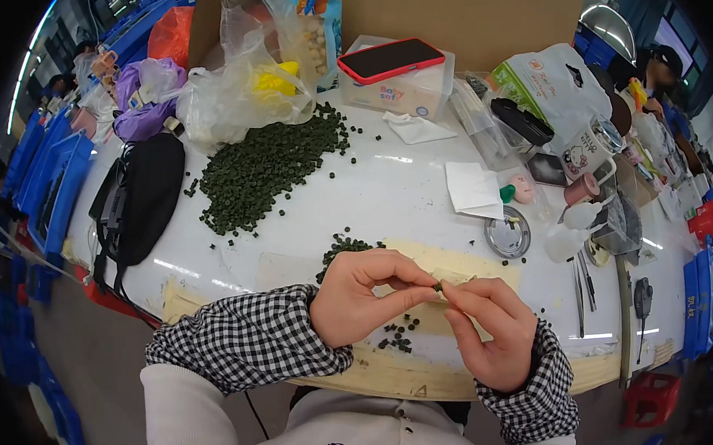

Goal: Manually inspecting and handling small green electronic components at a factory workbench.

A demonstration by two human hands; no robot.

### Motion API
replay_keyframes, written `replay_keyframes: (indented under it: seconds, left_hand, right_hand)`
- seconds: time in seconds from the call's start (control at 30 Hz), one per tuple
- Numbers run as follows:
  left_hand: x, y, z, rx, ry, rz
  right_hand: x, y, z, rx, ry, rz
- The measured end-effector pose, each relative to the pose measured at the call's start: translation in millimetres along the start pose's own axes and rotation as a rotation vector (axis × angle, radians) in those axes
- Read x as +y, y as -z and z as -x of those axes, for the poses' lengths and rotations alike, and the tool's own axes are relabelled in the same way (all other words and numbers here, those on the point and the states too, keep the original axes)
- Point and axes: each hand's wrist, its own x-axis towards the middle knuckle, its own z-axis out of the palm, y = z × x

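Above the near edge of the table, my left hand (366, 296) pinches a small dark green piece (438, 287) between thumb and forefinger. The fingertips of my right hand (496, 328) meet it from the other side, closed on the same piece. It is mostly covered by the fingers, so its exact kind does not show. A small heap of similar pieces (343, 246) lies just beyond my left hand. Several loose ones (397, 335) are scattered below the hands. Farther off to the left spreads a large pile of dark green pieces (266, 175).
A black bag (152, 199) lies at the left. Plastic bags (240, 90) and a clear box (401, 91) carrying a red-cased phone (390, 57) stand at the back. On the right are a round clear dish (508, 232), tweezers (578, 298), a mug (593, 150) and white paper (474, 189).
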Motion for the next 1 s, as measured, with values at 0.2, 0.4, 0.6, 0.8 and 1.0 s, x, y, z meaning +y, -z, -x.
replay_keyframes:
  seconds: [0.2, 0.4, 0.6, 0.8, 1.0]
  left_hand:
    - [-0.7, -2.9, -1.4, 0.019, 0.023, 0.009]
    - [-2.9, -4.0, -1.1, 0.024, 0.039, -0.070]
    - [-6.9, -3.8, 0.0, 0.036, 0.013, -0.092]
    - [-6.7, -2.6, -0.4, 0.021, -0.021, -0.146]
    - [-5.2, -1.3, -1.0, 0.020, -0.154, -0.308]
  right_hand:
    - [3.4, 9.4, 1.3, 0.072, -0.060, 0.024]
    - [20.8, 19.4, 5.2, 0.263, -0.169, 0.190]
    - [30.6, 9.8, 4.8, 0.125, -0.192, 0.240]
    - [31.3, 9.7, 6.9, 0.095, -0.180, 0.262]
    - [-1.8, 25.6, 6.9, 0.414, -0.112, 0.247]
